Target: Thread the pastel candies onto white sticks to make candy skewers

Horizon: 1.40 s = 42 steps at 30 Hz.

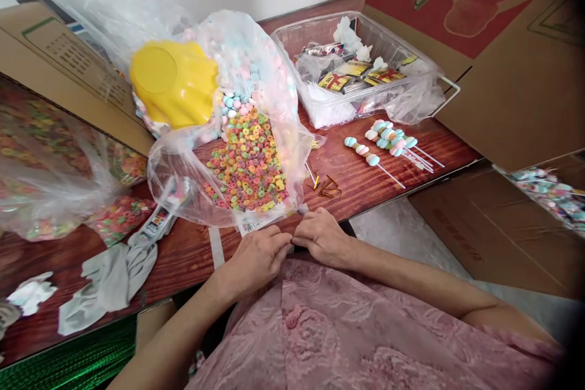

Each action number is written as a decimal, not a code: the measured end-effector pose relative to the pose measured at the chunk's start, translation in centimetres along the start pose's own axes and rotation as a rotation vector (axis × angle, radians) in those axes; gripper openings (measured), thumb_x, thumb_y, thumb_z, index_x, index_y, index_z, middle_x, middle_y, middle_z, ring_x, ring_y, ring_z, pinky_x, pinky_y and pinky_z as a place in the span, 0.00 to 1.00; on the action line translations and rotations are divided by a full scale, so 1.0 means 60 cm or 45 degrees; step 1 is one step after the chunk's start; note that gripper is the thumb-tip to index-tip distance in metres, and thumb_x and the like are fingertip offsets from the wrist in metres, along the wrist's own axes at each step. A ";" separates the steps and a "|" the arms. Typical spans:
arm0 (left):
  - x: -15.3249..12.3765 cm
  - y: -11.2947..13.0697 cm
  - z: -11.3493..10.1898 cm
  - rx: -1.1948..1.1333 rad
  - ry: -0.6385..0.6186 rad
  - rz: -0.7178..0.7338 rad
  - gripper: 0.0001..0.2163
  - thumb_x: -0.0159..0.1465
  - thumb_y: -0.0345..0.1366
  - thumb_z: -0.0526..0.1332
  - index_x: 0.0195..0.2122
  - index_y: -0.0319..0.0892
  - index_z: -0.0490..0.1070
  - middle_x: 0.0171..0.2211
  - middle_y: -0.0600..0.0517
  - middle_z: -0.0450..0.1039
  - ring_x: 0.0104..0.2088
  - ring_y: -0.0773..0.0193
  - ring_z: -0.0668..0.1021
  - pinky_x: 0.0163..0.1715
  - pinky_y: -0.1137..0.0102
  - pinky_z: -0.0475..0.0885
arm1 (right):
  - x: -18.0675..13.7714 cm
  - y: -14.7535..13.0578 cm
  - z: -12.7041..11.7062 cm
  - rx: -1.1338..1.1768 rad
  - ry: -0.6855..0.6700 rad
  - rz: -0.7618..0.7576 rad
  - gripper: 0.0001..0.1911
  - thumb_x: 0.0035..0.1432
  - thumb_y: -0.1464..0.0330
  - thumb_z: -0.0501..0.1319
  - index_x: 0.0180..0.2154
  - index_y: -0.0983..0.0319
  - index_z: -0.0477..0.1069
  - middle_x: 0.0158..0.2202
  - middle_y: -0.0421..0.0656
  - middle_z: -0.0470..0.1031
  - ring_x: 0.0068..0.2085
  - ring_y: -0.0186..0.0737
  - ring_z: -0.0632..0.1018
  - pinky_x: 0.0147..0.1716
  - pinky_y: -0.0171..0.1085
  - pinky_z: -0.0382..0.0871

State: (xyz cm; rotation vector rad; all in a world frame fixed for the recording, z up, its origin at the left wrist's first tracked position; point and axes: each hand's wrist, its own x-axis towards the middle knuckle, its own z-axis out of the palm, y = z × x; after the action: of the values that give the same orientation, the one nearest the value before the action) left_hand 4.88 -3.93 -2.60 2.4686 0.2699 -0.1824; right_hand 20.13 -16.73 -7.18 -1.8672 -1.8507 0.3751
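My left hand (259, 251) and my right hand (322, 236) meet at the table's front edge, close to my body. Both have their fingers curled in a pinch, fingertips nearly touching. What lies between them is hidden or too small to name. Just beyond is an open clear plastic bag (173, 195) with small colourful candy rings (249, 164) in it. Brown-gold twist ties (328, 186) lie to the right of the bag. Farther right are a candy skewer (362, 150) on a white stick and a pile of similar skewers (390, 137).
A clear plastic tray (365, 100) with labels and white sticks stands behind the skewers. A yellow bowl (176, 82) rests upside down on bagged pastel candies (256, 55). Cardboard boxes (493, 91) flank the table; a grey cloth (107, 280) lies at left.
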 end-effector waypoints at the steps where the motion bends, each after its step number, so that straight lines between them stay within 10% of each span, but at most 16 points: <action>1: -0.001 0.003 0.007 0.130 0.035 0.004 0.15 0.70 0.36 0.50 0.36 0.40 0.76 0.33 0.47 0.74 0.33 0.62 0.73 0.35 0.69 0.66 | 0.000 -0.002 0.001 0.042 -0.038 0.077 0.13 0.65 0.67 0.60 0.27 0.61 0.76 0.27 0.41 0.76 0.34 0.37 0.71 0.35 0.39 0.52; 4: 0.000 0.001 0.024 0.282 0.114 -0.032 0.15 0.69 0.34 0.49 0.34 0.39 0.75 0.31 0.47 0.73 0.32 0.61 0.73 0.33 0.68 0.65 | -0.001 -0.003 -0.006 0.108 0.014 0.150 0.12 0.64 0.68 0.61 0.29 0.60 0.78 0.29 0.40 0.78 0.36 0.37 0.73 0.36 0.39 0.55; 9: 0.009 -0.014 0.026 -0.110 0.306 -0.057 0.14 0.68 0.34 0.52 0.29 0.40 0.73 0.27 0.51 0.71 0.30 0.65 0.71 0.33 0.70 0.63 | -0.001 0.046 -0.053 -0.119 0.575 0.203 0.09 0.66 0.65 0.60 0.42 0.58 0.78 0.42 0.44 0.81 0.45 0.43 0.73 0.45 0.43 0.56; 13: 0.019 -0.020 0.017 -0.702 0.407 -0.132 0.12 0.64 0.38 0.58 0.26 0.40 0.72 0.22 0.55 0.66 0.25 0.69 0.67 0.29 0.72 0.61 | 0.022 0.109 -0.078 -0.387 0.376 0.107 0.10 0.65 0.69 0.59 0.40 0.58 0.79 0.42 0.47 0.81 0.45 0.45 0.72 0.45 0.46 0.54; 18: 0.019 -0.024 0.017 -1.337 0.452 -0.321 0.12 0.58 0.41 0.64 0.23 0.39 0.71 0.19 0.57 0.64 0.21 0.72 0.63 0.23 0.74 0.58 | 0.038 0.165 -0.087 0.130 0.292 0.110 0.12 0.62 0.69 0.59 0.28 0.61 0.77 0.30 0.45 0.78 0.35 0.40 0.73 0.40 0.42 0.62; 27: 0.027 0.002 0.009 -1.797 0.388 -0.441 0.10 0.52 0.40 0.68 0.25 0.38 0.74 0.17 0.57 0.65 0.17 0.76 0.62 0.18 0.77 0.58 | 0.032 0.170 -0.101 1.449 0.893 0.491 0.11 0.41 0.63 0.75 0.28 0.58 0.78 0.23 0.37 0.73 0.24 0.32 0.70 0.24 0.34 0.65; 33: 0.068 0.031 0.031 -1.716 0.241 -0.389 0.10 0.52 0.40 0.66 0.21 0.38 0.71 0.18 0.56 0.64 0.18 0.75 0.64 0.20 0.77 0.60 | 0.034 0.077 -0.109 1.225 0.908 0.184 0.03 0.51 0.66 0.71 0.31 0.55 0.80 0.28 0.38 0.77 0.28 0.35 0.74 0.28 0.37 0.68; 38: 0.083 0.023 0.032 -1.761 0.461 -0.312 0.12 0.53 0.41 0.66 0.21 0.38 0.71 0.18 0.57 0.64 0.19 0.75 0.64 0.21 0.75 0.59 | 0.016 0.006 -0.087 0.376 0.681 -0.116 0.10 0.59 0.73 0.64 0.40 0.53 0.80 0.34 0.40 0.81 0.34 0.39 0.78 0.38 0.43 0.69; 42: 0.074 0.008 0.028 -1.684 0.566 -0.213 0.12 0.56 0.40 0.64 0.20 0.39 0.69 0.18 0.57 0.63 0.20 0.74 0.63 0.23 0.74 0.59 | 0.007 0.002 -0.045 0.287 0.677 -0.149 0.16 0.61 0.76 0.61 0.48 0.53 0.77 0.35 0.40 0.81 0.35 0.38 0.79 0.37 0.41 0.68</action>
State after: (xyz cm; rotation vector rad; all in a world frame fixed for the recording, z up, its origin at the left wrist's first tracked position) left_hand 9.20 -4.65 -4.52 1.1379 0.5561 0.3806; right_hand 21.62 -16.70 -4.91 -1.5130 -1.4774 0.0330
